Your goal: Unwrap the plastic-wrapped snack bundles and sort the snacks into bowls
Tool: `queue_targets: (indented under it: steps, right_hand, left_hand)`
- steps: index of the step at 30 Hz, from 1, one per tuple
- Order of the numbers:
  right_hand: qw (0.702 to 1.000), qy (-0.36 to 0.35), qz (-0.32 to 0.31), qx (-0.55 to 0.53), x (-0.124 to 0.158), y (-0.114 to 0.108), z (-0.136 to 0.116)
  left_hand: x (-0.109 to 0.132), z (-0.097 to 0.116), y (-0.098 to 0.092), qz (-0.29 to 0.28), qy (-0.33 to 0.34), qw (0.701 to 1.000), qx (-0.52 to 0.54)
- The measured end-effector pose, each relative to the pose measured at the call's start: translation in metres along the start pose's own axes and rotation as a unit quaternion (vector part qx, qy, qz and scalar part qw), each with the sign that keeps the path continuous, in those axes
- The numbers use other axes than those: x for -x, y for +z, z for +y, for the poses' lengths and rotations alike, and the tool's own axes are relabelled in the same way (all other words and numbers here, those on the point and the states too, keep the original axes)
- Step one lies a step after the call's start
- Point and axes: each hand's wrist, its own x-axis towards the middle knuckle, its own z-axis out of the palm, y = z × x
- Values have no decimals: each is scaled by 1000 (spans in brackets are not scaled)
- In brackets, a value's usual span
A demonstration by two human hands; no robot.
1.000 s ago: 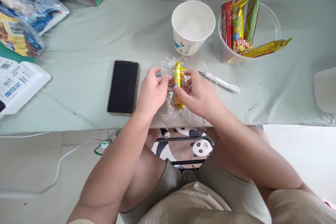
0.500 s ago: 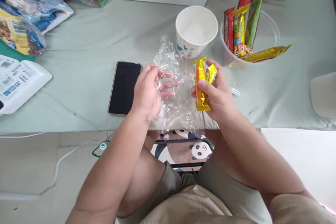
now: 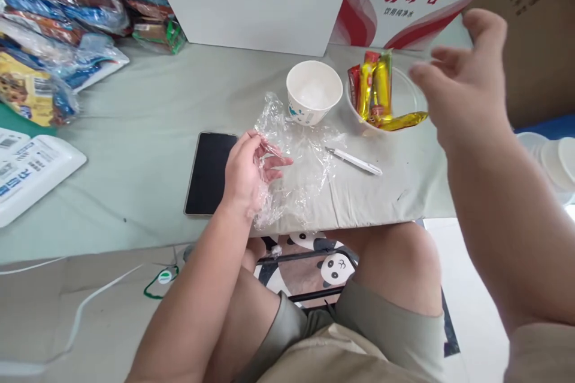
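My left hand (image 3: 246, 170) holds the edge of a crumpled clear plastic bag (image 3: 303, 176) between thumb and forefinger, the other fingers spread behind the film. My right hand (image 3: 471, 66) is raised at the right, fingers apart and nothing in them, beyond the rim of a clear round tub (image 3: 411, 87). Inside the tub stand red, green and yellow wrapped snack sticks (image 3: 381, 87), and one yellow stick (image 3: 404, 121) leans over its front rim. A white paper cup (image 3: 309, 111) is just behind the bag. A white pen (image 3: 357, 161) lies right of the bag.
A black phone (image 3: 211, 173) lies left of my left hand. Packaged snacks (image 3: 63, 24) and a white wipes pack (image 3: 42, 173) fill the left side. White boxes (image 3: 256, 0) stand at the back, a brown carton (image 3: 534, 42) and white containers (image 3: 557, 158) at the right.
My right hand has let go of the yellow sticks and moved up and right, past the tub. More yellow sticks show in the tub. The pen is uncovered, and the view has shifted.
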Motion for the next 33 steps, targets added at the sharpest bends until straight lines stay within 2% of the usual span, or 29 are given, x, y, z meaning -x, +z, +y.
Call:
queue_targets:
  steps: [2,3,5,9,12,14,16,18,20,23,25,27,30,33]
  right_hand:
    - [995,-19,96,-34,26,7,-5]
    - [991,-34,99,-79,43,14,-8]
    - [985,-27,65,-159,80,34,-8]
    - [976,139,-51,-159,132,79,8]
    - [944,224,-134,-200,142,102,19]
    - [911,248,-186,-272,140,110,21]
    - [875,262,-225,-339,135,114,18]
    - [851,275,-247,-372,129,114,14]
    - [857,271,-225,-377,124,111,13]
    - [894,241,-106,-363,117,99,19]
    - [904,236,-44,-354,114,91,26]
    - [904,236,-17,-356,113,85,32]
    - [911,215,13,-353,114,82,39]
    - [937,166,-22,-306,119,79,43]
  left_hand:
    - [2,1,-4,-12,1,1000,11]
    - [2,1,-6,-21,-2,1000,14]
    - [4,2,-10,-45,-13,999,11]
    - [6,3,-15,-101,-31,994,-6]
    - [6,1,-17,-144,-52,988,4]
    - [5,-1,-18,-151,-48,987,-8]
    - [3,-3,-18,-125,-31,991,-45]
    - [-1,-3,-17,-92,-18,993,-70]
    - [-7,-1,-16,-65,-24,996,-57]
    - [-17,3,-16,34,-15,999,-17]
    - [-21,3,-17,89,7,996,-14]
    - [-20,-1,-19,63,14,997,-32]
    - [-12,-9,-20,-49,-3,992,-116]
    - [-8,-15,-24,-106,19,973,-204]
